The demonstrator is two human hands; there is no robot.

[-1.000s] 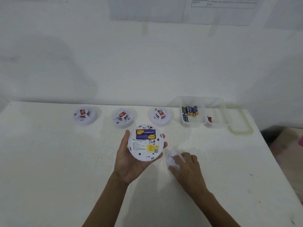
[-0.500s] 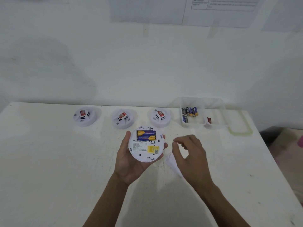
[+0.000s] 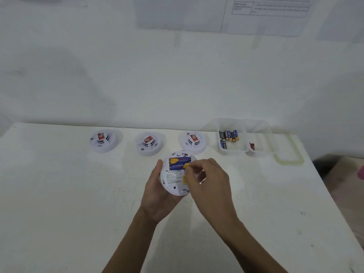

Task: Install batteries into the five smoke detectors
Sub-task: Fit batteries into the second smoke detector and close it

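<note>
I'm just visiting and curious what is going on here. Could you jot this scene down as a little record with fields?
left hand: holds smoke detector, back side up
fitted batteries: two, side by side in its bay
right hand: fingers curled over the bay; holding anything, cannot tell
other detectors: three in a row farther back on the table
spare batteries: in clear box, far right
</note>
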